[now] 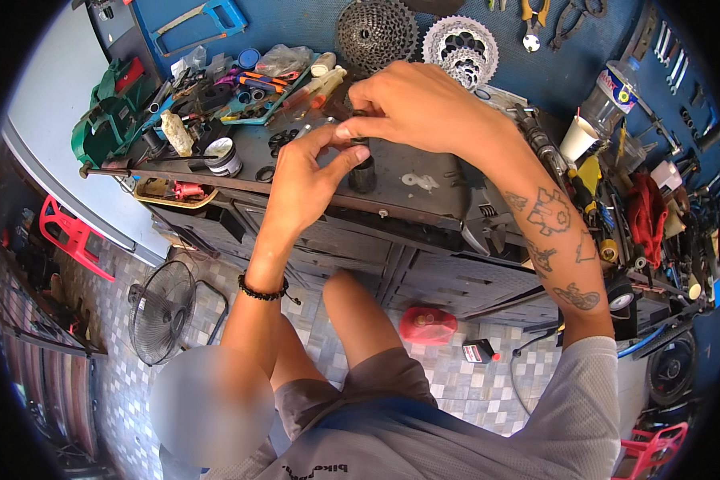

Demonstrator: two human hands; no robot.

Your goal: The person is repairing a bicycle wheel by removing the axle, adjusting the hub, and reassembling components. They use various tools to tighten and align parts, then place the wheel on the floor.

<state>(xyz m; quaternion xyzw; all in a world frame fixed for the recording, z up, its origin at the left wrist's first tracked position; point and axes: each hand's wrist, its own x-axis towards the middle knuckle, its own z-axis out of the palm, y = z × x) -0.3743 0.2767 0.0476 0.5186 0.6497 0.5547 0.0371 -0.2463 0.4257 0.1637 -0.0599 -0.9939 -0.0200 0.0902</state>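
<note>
A short dark cylinder [362,176] stands upright near the front edge of the workbench [408,210]. A narrower dark piece shows just above it, partly hidden by my fingers. My left hand [306,178] is closed, thumb and fingers pinched around that upper piece from the left. From above and the right, my right hand [412,108] curls its fingers onto the top of the same piece. I cannot tell exactly what kind of part it is. White smeared bits [421,182] lie to the right of the cylinder, and black rings [280,142] sit left of it.
An open jar [222,157], a white bottle [176,133] and a tool-filled tray [252,104] crowd the left side. Cassettes [376,34] lean against the back panel. An adjustable wrench [488,228] is at the front edge. A paper cup [578,138] stands right, and a fan [162,312] is on the floor.
</note>
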